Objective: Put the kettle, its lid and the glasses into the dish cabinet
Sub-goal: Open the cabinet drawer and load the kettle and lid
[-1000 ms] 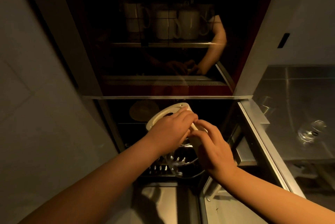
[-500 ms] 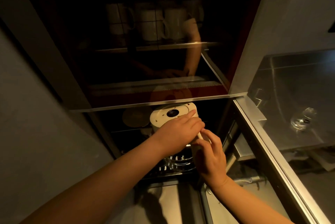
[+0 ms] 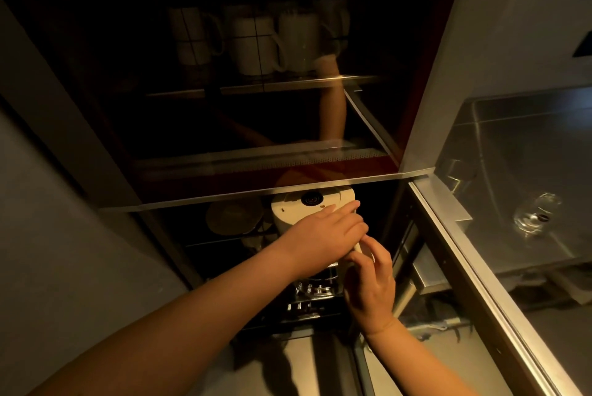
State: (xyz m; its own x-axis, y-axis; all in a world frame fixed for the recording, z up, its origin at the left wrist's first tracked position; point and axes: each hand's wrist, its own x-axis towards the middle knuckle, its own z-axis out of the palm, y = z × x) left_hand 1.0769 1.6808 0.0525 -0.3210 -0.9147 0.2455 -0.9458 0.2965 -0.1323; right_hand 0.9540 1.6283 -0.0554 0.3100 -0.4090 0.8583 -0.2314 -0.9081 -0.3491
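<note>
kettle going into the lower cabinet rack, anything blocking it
Nothing visible blocks it. The kettle, upside down, is already inside the lower compartment with both the left hand and right hand on it. A pale dish sits beside it on the left.

One head view, looking forward and down, close to the cabinet (image 3: 288, 184) at 12 o'clock. Counter (image 3: 528, 171) at 3 o'clock, near.
</note>
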